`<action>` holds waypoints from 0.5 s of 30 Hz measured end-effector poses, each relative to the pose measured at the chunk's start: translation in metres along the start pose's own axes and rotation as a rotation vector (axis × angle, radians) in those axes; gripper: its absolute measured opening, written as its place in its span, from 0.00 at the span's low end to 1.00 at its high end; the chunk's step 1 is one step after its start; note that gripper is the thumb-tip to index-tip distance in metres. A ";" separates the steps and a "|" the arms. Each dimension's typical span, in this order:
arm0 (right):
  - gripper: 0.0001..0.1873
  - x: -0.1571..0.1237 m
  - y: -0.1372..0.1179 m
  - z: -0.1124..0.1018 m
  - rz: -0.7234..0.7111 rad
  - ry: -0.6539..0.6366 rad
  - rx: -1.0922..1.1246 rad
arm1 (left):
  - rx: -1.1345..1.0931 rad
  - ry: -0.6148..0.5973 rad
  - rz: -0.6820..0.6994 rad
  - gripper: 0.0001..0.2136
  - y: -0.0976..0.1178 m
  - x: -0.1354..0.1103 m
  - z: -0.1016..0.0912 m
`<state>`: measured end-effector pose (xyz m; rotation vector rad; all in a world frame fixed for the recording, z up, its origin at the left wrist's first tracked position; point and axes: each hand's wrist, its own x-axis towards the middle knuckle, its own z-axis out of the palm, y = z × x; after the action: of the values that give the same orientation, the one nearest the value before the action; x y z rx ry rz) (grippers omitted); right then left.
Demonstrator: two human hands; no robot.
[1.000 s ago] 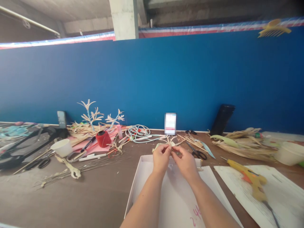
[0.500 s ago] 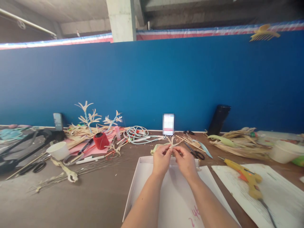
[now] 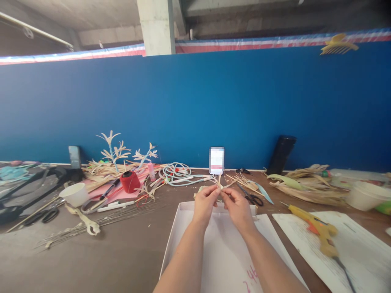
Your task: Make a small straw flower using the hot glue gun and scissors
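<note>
Both of my hands meet over the far edge of a white tray [image 3: 183, 240] on the brown table. My left hand [image 3: 205, 203] is closed in a pinch on a small pale straw piece [image 3: 222, 185] with thin strips sticking up and out. My right hand [image 3: 237, 207] is also closed, its fingertips pinching the same straw piece from the right. The two hands touch at the fingertips.
Black scissors [image 3: 252, 197] lie just right of my hands. A yellow glue gun [image 3: 317, 230] rests on paper at right, dried husks [image 3: 308, 185] behind it. At left are a red spool [image 3: 130, 182], a white cup [image 3: 75, 194], straw flowers [image 3: 117, 152], wires and coiled cable [image 3: 177, 173].
My hands stay together on the straw piece, shifting only slightly. The view has drifted a little, so things sit a bit further left than one second ago.
</note>
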<state>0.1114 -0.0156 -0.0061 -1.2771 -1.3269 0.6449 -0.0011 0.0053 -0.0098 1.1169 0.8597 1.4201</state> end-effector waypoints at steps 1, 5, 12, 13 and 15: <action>0.18 0.000 0.000 0.001 -0.011 -0.009 0.009 | -0.005 -0.007 0.007 0.16 0.001 0.000 0.000; 0.17 -0.002 0.000 0.002 -0.030 -0.044 0.027 | 0.014 -0.008 0.052 0.15 0.004 -0.001 0.000; 0.16 -0.004 -0.001 0.002 -0.057 -0.059 0.006 | 0.121 0.040 0.130 0.13 0.005 -0.001 -0.002; 0.16 -0.004 -0.001 0.002 -0.059 -0.058 0.002 | 0.146 0.044 0.147 0.12 0.005 -0.001 -0.002; 0.16 -0.004 0.000 0.002 -0.058 -0.054 -0.008 | 0.202 0.054 0.186 0.10 0.005 -0.001 -0.002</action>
<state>0.1081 -0.0187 -0.0076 -1.2308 -1.4066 0.6383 -0.0050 0.0033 -0.0057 1.3449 0.9748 1.5465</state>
